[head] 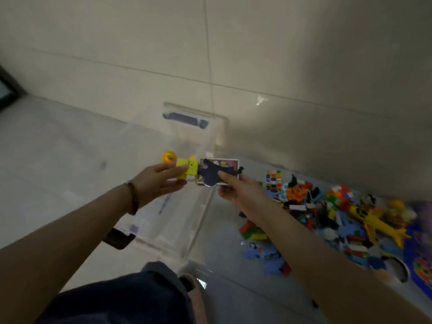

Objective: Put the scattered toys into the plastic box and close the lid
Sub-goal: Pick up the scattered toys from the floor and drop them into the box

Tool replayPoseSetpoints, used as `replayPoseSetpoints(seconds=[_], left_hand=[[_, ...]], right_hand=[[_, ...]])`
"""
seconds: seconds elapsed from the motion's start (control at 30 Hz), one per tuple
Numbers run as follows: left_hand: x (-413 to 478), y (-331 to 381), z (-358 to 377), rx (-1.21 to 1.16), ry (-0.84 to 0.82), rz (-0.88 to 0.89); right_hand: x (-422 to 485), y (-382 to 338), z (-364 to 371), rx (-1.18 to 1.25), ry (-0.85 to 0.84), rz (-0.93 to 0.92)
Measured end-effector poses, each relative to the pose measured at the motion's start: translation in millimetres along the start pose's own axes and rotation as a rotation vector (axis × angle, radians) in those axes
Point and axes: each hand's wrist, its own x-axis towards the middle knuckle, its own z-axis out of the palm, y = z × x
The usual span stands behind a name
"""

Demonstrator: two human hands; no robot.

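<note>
Yellow toy [187, 171], card [230, 165] pinched in outstretched hands [159, 183] [242, 191].

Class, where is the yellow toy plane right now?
Head view, far right: the yellow toy plane lies on the toy pile, right of the puzzle cube.

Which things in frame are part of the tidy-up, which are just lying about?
Job: plastic box; left hand pinching yellow block; right hand pinching picture card; toy pile; yellow plane; cube puzzle.
Not job: bracelet; floor tiles; dark frame at left.
</note>
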Motion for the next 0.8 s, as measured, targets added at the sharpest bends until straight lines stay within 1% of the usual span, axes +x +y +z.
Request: replayPoseSetpoints(seconds=[0.1, 0.13, 0.2, 0.3, 0.37, 0.5, 0.6, 0.7, 0.8], left_hand=[[5, -3, -45, -0.156, 0.160, 0.014], [9, -9, -57, -0.212, 0.211, -0.012], [18, -23, -70, -0.280, 0.261, -0.096], [26, -43, -73, -0.139, 0.245, -0.201], [30, -44, -68, -0.076, 0.250, -0.200], [32, -35, -55, -0.032, 0.302, -0.145], [24, -27, -45, -0.029, 0.258, -0.090], [13, -15, -22, 0.005, 0.087, -0.001], [4, -15, 18, 0.106, -0.072, -0.015]], right_hand=[[23, -1, 53, -0.095, -0.028, -0.001], [30, 0, 66, -0.127, -0.028, 0.015], [45, 4, 85, -0.178, -0.018, 0.049], [61, 14, 96, -0.185, 0.001, 0.073], [66, 19, 98, -0.196, -0.001, 0.087], [59, 22, 83, -0.176, 0.025, 0.057], [48, 18, 57, -0.163, 0.010, 0.054], [31, 16, 16, -0.172, 0.032, 0.072], [7, 24, -38, -0.138, 0.060, 0.121]])
